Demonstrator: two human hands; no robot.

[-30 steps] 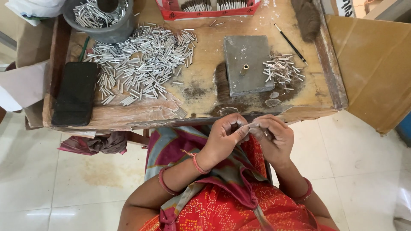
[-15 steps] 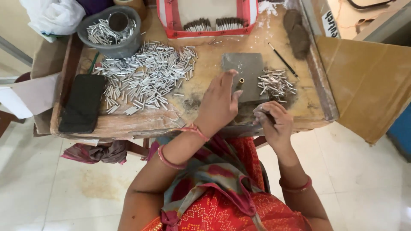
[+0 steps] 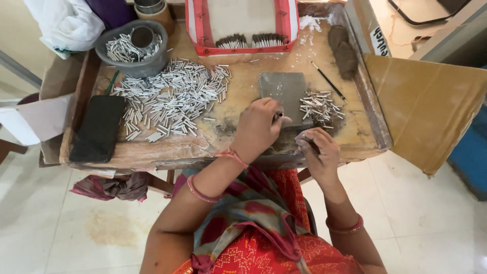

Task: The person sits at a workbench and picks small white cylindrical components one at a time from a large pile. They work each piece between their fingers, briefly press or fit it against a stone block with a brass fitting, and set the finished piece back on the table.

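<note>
Head view is showing the left hand (image 3: 259,127) resting on the grey slab (image 3: 284,94) on the wooden tabletop (image 3: 238,96), grip pinching a small dark stick. Right hand (image 3: 317,152) is hovering at the near edge, grip curled around something pale, beside the small tube pile (image 3: 320,106).

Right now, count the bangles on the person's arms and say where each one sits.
3. One bangle sits at the left wrist, a second bangle further up the left forearm, and a third bangle on the right forearm. Others could be hidden beneath the arms.
</note>
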